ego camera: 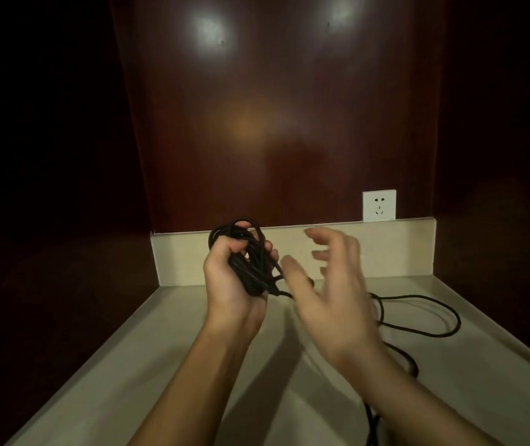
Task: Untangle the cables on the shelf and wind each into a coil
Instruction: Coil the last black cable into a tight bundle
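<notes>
My left hand (231, 281) grips a bundle of black cable (250, 252) wound into loops, held upright above the pale shelf (147, 358). A strand runs from the bundle toward the right, passing behind my right hand (337, 291). That hand is blurred, its fingers spread and relaxed, holding nothing I can see. More black cable (431, 313) lies in loose loops on the shelf at the right, and a further stretch trails toward the front edge beside my right forearm.
A white wall socket (379, 206) sits on the dark wooden back panel (273, 123) above the shelf's pale upstand (386, 249). Dark wooden side walls close in the shelf on the left and right.
</notes>
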The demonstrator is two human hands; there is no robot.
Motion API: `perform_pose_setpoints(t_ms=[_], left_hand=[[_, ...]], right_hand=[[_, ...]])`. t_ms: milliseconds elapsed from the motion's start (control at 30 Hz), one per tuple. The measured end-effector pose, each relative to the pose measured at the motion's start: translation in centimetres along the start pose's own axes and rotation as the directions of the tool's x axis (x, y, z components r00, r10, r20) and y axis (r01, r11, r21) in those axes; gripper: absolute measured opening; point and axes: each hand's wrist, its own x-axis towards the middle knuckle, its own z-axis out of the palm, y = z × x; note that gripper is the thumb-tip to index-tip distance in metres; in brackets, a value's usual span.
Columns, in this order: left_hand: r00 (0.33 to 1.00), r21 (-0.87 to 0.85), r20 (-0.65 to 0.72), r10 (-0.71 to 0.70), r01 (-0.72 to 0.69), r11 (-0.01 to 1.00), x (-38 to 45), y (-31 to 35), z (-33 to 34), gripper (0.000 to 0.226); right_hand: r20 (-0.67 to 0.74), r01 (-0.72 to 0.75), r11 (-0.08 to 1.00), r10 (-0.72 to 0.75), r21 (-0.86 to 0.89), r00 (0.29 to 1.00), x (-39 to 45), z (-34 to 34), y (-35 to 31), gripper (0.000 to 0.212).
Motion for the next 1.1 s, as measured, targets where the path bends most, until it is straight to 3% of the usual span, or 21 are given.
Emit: perform_pose_setpoints(t_ms=[67, 133, 200, 300, 367, 433, 467, 500, 533, 600, 667, 733, 800, 867, 933, 1000, 1033, 1100], left_hand=[[1.000, -0.054, -0.007, -0.022, 0.022, 0.998, -0.3, -0.1, 0.7, 0.020], [1.000, -0.063, -0.023, 0.007, -0.008, 0.998, -0.6, -0.1, 1.3, 0.021], [0.998, -0.075, -0.053, 0.039, -0.043, 0.996, -0.8, 0.1, 1.2, 0.023], [0.998, -0.139, -0.053, 0.047, -0.053, 0.989, -0.5, 1.3, 0.5, 0.022], [0.998, -0.156, -0.029, 0.050, -0.053, 0.986, -0.3, 2.2, 0.1, 0.019], [0.999, -0.162, -0.007, 0.033, -0.034, 0.986, -0.1, 2.5, -0.1, 0.018], [1.000, -0.167, 0.005, 0.016, -0.015, 0.986, -0.1, 2.4, -0.1, 0.017], [1.000, -0.175, 0.019, -0.002, 0.006, 0.985, -0.1, 2.2, -0.1, 0.018], [0.999, -0.190, 0.039, -0.017, 0.024, 0.982, -0.2, 2.0, 0.0, 0.020], [0.996, -0.227, 0.083, -0.026, 0.044, 0.973, -0.2, 1.6, 0.2, 0.026], [0.994, -0.253, 0.113, -0.011, 0.040, 0.967, 0.0, 1.5, 0.1, 0.026], [0.993, -0.260, 0.116, 0.003, 0.028, 0.965, 0.1, 1.1, -0.1, 0.021], [0.995, -0.134, 0.086, 0.057, -0.045, 0.990, 0.5, 0.2, -0.7, 0.014], [0.982, 0.052, 0.051, 0.182, -0.185, 0.981, 1.0, -0.4, -1.7, 0.019], [0.945, 0.237, 0.052, 0.322, -0.325, 0.915, 1.6, -0.6, -2.7, 0.029], [0.884, 0.444, 0.133, 0.449, -0.458, 0.770, 1.5, -0.6, -3.2, 0.027], [0.837, 0.553, 0.209, 0.506, -0.528, 0.645, 1.4, -0.6, -3.3, 0.027], [0.722, 0.690, 0.396, 0.567, -0.641, 0.335, 1.4, -0.6, -3.5, 0.035]], right_hand=[[0.133, -0.251, 0.955, 0.231, 0.156, 0.964, 0.2, 1.2, 0.1, 0.041], [0.231, -0.485, 0.765, 0.426, 0.423, 0.875, 0.8, 1.7, 0.2, 0.031], [0.276, -0.525, 0.702, 0.447, 0.481, 0.851, 1.0, 1.8, 0.9, 0.023], [0.377, -0.529, 0.665, 0.376, 0.526, 0.847, 0.8, 1.2, 1.4, 0.030], [0.353, -0.508, 0.639, 0.366, 0.578, 0.861, 1.3, 0.2, 1.8, 0.025], [0.288, -0.432, 0.760, 0.327, 0.486, 0.900, 2.2, -0.8, 2.9, 0.016], [0.259, -0.329, 0.889, 0.252, 0.318, 0.932, 2.6, -1.1, 3.7, 0.016], [0.235, -0.138, 0.989, 0.120, 0.061, 0.965, 2.8, -1.2, 4.4, 0.018], [0.252, 0.093, 0.975, -0.040, -0.202, 0.967, 2.9, -1.0, 4.9, 0.019], [0.384, 0.390, 0.767, -0.203, -0.510, 0.901, 2.0, -0.3, 5.4, 0.022], [0.483, 0.471, 0.659, -0.183, -0.586, 0.856, 0.3, 0.7, 4.5, 0.037], [0.552, 0.482, 0.656, -0.118, -0.581, 0.825, -1.1, 1.7, 3.8, 0.044], [0.609, 0.412, 0.737, -0.001, -0.536, 0.793, -1.5, 2.2, 3.4, 0.049], [0.657, 0.176, 0.921, 0.106, -0.349, 0.747, -1.3, 2.1, 3.3, 0.048], [0.693, -0.066, 0.988, 0.146, -0.141, 0.707, -1.5, 1.5, 3.8, 0.042], [0.690, -0.166, 0.983, 0.173, -0.077, 0.703, -2.2, 1.2, 4.1, 0.035], [0.674, -0.260, 0.966, 0.201, -0.014, 0.711, -2.6, 1.2, 4.2, 0.029], [0.627, -0.602, 0.771, 0.366, 0.210, 0.687, -2.8, 1.4, 4.4, 0.007]])
